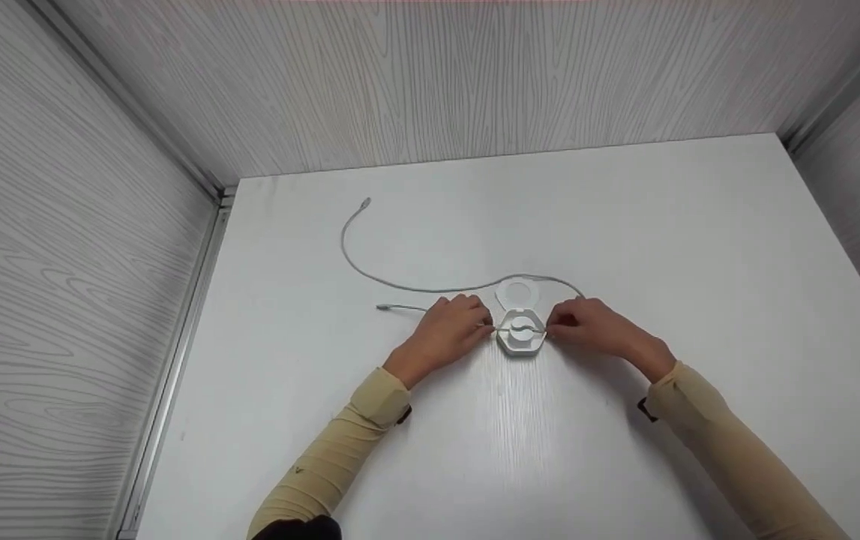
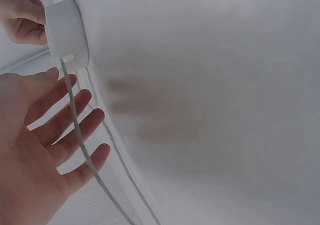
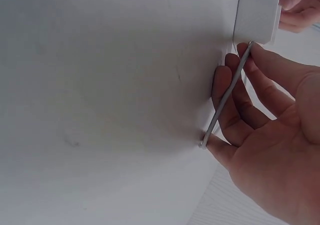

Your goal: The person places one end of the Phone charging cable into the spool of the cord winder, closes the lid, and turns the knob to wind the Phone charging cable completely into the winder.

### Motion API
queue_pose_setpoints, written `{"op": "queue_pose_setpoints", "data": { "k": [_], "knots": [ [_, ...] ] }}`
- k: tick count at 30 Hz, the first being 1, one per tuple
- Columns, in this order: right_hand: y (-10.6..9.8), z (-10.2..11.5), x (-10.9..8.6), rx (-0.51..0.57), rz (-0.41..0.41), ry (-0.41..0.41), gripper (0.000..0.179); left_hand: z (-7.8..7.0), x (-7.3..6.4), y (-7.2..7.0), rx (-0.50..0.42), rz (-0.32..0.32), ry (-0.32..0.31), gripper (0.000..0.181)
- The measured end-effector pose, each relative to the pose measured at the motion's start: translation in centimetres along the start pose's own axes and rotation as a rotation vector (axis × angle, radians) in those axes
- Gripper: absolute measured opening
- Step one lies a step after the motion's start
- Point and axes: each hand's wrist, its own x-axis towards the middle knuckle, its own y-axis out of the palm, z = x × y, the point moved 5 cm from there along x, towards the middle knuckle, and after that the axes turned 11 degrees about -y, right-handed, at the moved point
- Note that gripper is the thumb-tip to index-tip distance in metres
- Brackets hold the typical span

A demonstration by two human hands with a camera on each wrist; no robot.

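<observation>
A white hexagonal cable winder case (image 1: pixel 521 350) sits on the table with its round lid (image 1: pixel 508 286) flipped open to the far side. The grey cable (image 1: pixel 433 291) crosses it through the S-shaped slot of the round hub. At the case's left side, my left hand (image 1: pixel 448 330) pinches the cable between thumb and index finger, other fingers spread in the left wrist view. On the opposite side my right hand (image 1: pixel 594 326) pinches it close to the wall; there the cable (image 3: pixel 227 95) runs across the fingers. A short end with a plug (image 1: pixel 383 307) sticks out past my left hand.
The long part of the cable curves behind the case to a second plug (image 1: pixel 366 202) at the back left. Wood-grain panels (image 1: pixel 415 82) enclose the white table (image 1: pixel 662 217) at the back and both sides.
</observation>
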Motion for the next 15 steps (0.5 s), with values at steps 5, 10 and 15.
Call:
{"op": "queue_pose_setpoints", "data": {
  "k": [5, 10, 15],
  "knots": [
    [0.2, 0.1, 0.0, 0.005, -0.017, 0.017, 0.013, 0.2, 0.0, 0.6, 0.003, 0.001, -0.026, 0.021],
    [0.3, 0.2, -0.2, 0.018, -0.028, 0.039, 0.012, 0.3, 0.0, 0.9, 0.006, 0.017, -0.037, 0.022],
    [0.2, 0.1, -0.4, 0.025, -0.037, 0.061, 0.013, 0.2, 0.1, 1.2, -0.016, 0.051, -0.045, 0.025]
  ]
}}
